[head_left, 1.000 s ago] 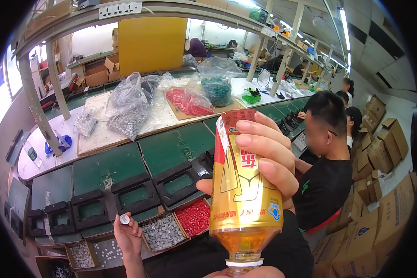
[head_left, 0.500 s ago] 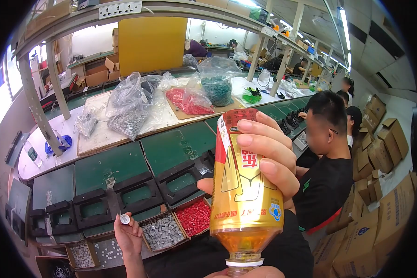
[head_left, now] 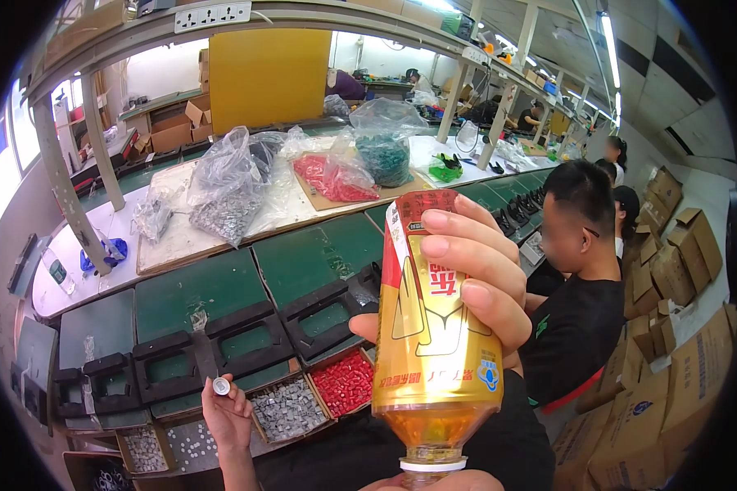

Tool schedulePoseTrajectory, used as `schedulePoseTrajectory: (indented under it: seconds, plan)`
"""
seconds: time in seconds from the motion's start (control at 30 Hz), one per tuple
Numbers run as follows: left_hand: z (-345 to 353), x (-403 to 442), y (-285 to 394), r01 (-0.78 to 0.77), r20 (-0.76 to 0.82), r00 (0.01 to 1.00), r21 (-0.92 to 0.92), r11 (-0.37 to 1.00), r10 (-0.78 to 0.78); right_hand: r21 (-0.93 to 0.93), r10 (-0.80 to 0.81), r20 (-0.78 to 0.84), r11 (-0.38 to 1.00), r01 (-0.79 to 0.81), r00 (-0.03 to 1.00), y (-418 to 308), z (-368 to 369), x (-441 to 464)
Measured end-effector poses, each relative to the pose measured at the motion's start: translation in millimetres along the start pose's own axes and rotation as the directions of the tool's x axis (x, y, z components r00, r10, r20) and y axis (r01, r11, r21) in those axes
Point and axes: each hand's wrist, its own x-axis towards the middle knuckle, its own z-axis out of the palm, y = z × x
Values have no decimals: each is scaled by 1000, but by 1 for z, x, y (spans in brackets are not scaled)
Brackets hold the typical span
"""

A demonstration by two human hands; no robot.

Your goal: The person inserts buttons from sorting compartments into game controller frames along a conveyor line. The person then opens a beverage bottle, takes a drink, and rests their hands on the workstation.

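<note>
My right hand (head_left: pixel 483 274) is wrapped round a plastic drink bottle (head_left: pixel 438 344) with a gold and red label. The bottle is tipped up, its neck pointing down toward the bottom edge of the view, and amber liquid shows in the neck end. My left hand (head_left: pixel 229 413), lower left, pinches a small white bottle cap (head_left: pixel 221 386) between thumb and fingers. Beside that hand lie a box of grey small parts (head_left: pixel 288 409) and a box of red small parts (head_left: pixel 342 383).
Black frames (head_left: pixel 250 342) sit on green boards (head_left: pixel 196 282) along the line. Behind them are plastic bags of grey (head_left: pixel 225 214), red (head_left: pixel 332 176) and green parts (head_left: pixel 385 159). A co-worker (head_left: pixel 577 278) sits at right, near stacked cartons (head_left: pixel 639 417).
The green boards and black frames have shifted slightly to the right. Both hands, the bottle and the cap stay nearly in place.
</note>
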Motion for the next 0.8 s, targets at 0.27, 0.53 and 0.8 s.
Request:
schedulePoseTrajectory:
  seconds: [0.27,0.53,0.8]
  plan:
    - [1,0,-1,0,-17,1000,-1,1000,0,5,14,-3,1000,-14,1000,-1,1,1]
    - [1,0,0,-2,-16,1000,8,1000,2,4,20,23,1000,-21,1000,-2,-2,1]
    - [2,0,-1,1,-15,1000,-4,1000,-1,-5,13,10,1000,-13,1000,-1,-1,1]
